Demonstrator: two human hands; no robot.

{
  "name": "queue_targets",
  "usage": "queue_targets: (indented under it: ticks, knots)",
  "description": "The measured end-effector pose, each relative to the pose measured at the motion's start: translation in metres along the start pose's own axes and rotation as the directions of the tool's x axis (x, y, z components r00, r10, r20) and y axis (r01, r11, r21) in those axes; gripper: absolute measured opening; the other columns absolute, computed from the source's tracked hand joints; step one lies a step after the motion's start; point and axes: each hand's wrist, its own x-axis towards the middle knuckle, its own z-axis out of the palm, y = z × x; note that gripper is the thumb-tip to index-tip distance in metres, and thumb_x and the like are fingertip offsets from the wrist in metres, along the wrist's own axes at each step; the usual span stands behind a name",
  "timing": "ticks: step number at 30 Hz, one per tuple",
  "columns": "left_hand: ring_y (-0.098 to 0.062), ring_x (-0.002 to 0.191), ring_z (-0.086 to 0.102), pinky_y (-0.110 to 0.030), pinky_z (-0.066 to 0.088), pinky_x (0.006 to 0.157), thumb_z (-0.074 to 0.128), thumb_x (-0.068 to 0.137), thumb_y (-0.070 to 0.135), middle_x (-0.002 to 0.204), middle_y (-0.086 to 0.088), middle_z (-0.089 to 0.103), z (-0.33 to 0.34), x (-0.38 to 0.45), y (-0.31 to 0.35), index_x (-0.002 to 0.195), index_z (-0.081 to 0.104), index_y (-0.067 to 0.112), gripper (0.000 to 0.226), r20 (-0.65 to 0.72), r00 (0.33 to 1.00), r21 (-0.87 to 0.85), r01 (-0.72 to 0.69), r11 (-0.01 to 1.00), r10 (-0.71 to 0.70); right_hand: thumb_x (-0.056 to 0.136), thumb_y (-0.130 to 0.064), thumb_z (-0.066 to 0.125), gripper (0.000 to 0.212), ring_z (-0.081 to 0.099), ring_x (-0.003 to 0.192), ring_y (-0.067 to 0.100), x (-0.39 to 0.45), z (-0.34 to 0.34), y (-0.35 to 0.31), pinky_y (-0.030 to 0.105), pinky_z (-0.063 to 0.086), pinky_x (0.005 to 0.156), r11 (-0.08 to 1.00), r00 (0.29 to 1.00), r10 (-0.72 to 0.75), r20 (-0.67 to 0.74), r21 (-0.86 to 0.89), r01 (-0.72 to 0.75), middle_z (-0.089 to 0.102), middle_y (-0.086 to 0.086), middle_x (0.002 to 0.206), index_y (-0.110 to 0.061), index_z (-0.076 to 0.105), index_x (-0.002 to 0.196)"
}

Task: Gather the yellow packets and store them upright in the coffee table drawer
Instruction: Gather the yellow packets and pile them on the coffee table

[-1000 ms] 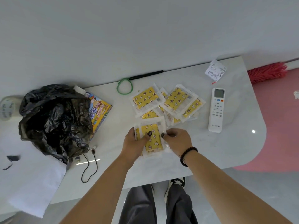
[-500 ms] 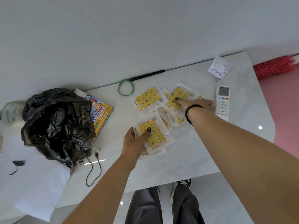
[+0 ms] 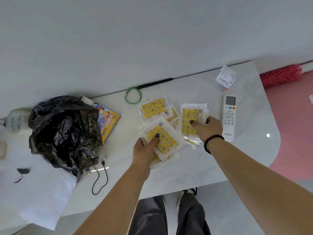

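A packet (image 3: 188, 122) has been drawn back from beside the remote (image 3: 229, 116) by the right hand (image 3: 207, 128), pinched for stacking; the gathered stack (image 3: 163, 141) is gripped left of it by the left hand (image 3: 144, 150) on the counter (image 3: 194, 167).

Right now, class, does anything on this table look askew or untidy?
Yes: the loose yellow packets lie overlapped at mixed angles, unstacked. The receipt near the far edge is creased and curled.

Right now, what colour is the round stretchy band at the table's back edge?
Green: the thin rubber band loop, clearest in the head view.
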Motion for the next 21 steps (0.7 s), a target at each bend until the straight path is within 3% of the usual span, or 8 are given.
queue_targets:
  ticks: [3,7,12,16,21]
  knots:
    - [-0.024,0.09,0.072,-0.04,0.058,0.07,0.068,0.088,0.021,0.1,-0.002,0.074,-0.005,-0.014,0.015,0.108,0.066,0.019,0.02,0.016,1.0,-0.008,-0.008,1.0,0.008,0.084,-0.024,0.067,0.022,0.05,0.067,0.021,-0.022,-0.012,0.008,0.024,0.037,0.054,0.995,1.0,-0.006,-0.013,0.101,0.007,0.052,0.002,0.069,-0.009,0.052,0.08]
    - [-0.028,0.093,0.072,-0.049,0.057,0.083,0.073,0.083,0.02,0.1,-0.004,0.076,-0.012,-0.038,0.037,0.104,0.068,0.015,0.021,0.071,0.997,-0.014,-0.018,1.0,0.019,0.087,-0.015,0.064,0.018,0.063,0.091,0.027,-0.056,-0.033,0.009,0.036,0.052,0.082,0.943,0.993,-0.01,0.115,0.331,-0.029,0.067,0.007,0.097,-0.008,0.061,0.103]
    - [-0.023,0.087,0.073,-0.039,0.059,0.071,0.068,0.086,0.015,0.098,-0.003,0.077,-0.02,-0.083,0.062,0.102,0.069,0.017,0.017,0.175,0.981,-0.048,-0.075,0.996,0.083,0.091,0.001,0.056,0.027,0.068,0.1,0.023,-0.125,-0.061,-0.014,0.041,0.054,0.086,0.856,0.954,-0.121,0.273,0.515,-0.038,0.072,0.004,0.107,-0.015,0.065,0.11]
    - [-0.031,0.104,0.068,-0.053,0.052,0.092,0.063,0.089,0.015,0.109,-0.008,0.073,-0.031,-0.135,0.082,0.113,0.065,0.015,0.024,0.234,0.963,-0.074,-0.12,0.99,0.134,0.091,0.003,0.053,0.029,0.069,0.098,0.023,-0.189,-0.085,-0.045,0.042,0.056,0.084,0.847,0.922,-0.222,0.317,0.53,0.022,0.073,0.004,0.105,-0.014,0.064,0.112]
    - [-0.029,0.103,0.069,-0.05,0.055,0.088,0.058,0.092,0.011,0.111,-0.008,0.072,-0.051,-0.198,0.101,0.119,0.06,0.018,0.028,0.288,0.934,-0.168,-0.167,0.972,0.21,0.091,-0.005,0.057,0.025,0.071,0.092,0.015,-0.253,-0.115,-0.088,0.039,0.058,0.082,0.881,0.889,-0.334,0.315,0.438,0.176,0.074,-0.001,0.102,-0.018,0.064,0.111]
